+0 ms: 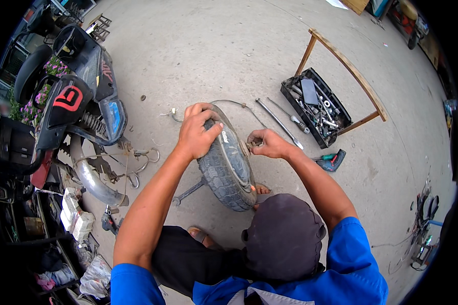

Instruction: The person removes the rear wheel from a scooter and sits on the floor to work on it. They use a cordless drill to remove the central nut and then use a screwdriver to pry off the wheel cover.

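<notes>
A scooter wheel with a worn black tyre (pixel 224 173) stands upright on the ground in front of me, leaning slightly. My left hand (pixel 198 129) is wrapped over the top of the tyre, thumb on the near side. On the wheel's right side, by the hub, my right hand (pixel 268 144) has its fingers closed in a pinch. What sits between those fingertips is too small and hidden to make out. A thin cable (pixel 239 104) runs out from behind the wheel. Under the tyre's left side a wrench (pixel 189 191) lies on the concrete.
A partly dismantled scooter (pixel 71 107) stands at the left. To the right, an open black toolbox (pixel 318 140) holds sockets and a phone (pixel 309 91), beside a wooden frame (pixel 351 63). A long metal bar (pixel 279 122), a ratchet (pixel 297 123) and a power tool (pixel 335 160) lie near it.
</notes>
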